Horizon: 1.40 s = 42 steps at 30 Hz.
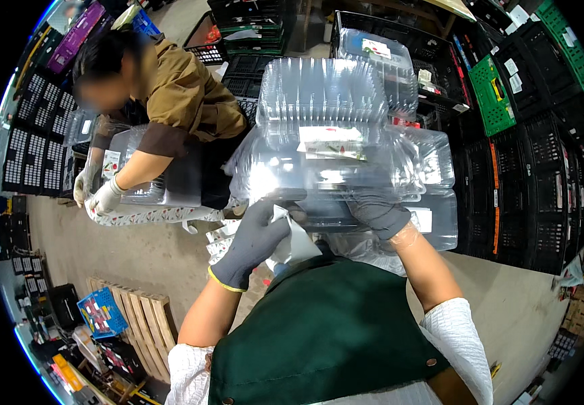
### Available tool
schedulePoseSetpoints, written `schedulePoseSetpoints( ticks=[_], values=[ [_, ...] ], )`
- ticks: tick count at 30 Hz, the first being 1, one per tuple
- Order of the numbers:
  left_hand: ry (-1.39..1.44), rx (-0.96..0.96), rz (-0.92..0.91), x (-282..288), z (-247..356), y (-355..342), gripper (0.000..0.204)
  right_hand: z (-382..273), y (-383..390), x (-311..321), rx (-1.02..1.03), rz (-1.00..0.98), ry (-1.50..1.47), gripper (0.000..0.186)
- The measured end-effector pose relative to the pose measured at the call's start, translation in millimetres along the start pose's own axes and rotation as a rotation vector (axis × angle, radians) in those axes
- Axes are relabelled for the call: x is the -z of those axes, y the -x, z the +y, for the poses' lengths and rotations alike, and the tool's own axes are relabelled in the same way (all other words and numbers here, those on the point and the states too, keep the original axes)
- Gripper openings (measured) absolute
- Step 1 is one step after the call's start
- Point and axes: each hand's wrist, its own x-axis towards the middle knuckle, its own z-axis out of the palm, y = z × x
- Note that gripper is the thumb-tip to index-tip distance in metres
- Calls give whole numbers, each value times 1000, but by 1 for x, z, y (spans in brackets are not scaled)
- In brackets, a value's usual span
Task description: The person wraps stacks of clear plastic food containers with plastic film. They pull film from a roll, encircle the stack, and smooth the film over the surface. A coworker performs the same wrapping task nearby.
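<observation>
My left hand, in a grey glove with a yellow cuff edge, is closed on a loose white paper strip in front of my dark green apron. My right hand, in a grey glove, grips the near edge of a clear plastic container; its fingertips are blurred. Just beyond both hands stands a pile of clear plastic containers with ribbed sides. A printed label with red and green on white lies across the pile's front. More clear containers sit to the right.
At the left, a co-worker in a brown jacket bends over other clear containers, wearing white gloves. Black crates stack up at the right, a green crate among them. A wooden pallet lies lower left.
</observation>
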Motion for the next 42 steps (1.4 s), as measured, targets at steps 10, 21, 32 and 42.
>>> schedulePoseSetpoints(
  ticks=[10,21,32,42],
  values=[
    [-28,13,51,-1,-8,7,34,-52,38,20,-184,-332,16,27],
    [26,-60,4,-6,-27,2,25,-12,96,49,-908,301,-579,20],
    [-730,-424,-160,-23,-34,14,50,11,66,56,-489,128,-923,49],
    [-922,-476,-127,-9,-40,12,41,-40,44,104,-342,405,-706,48]
  ],
)
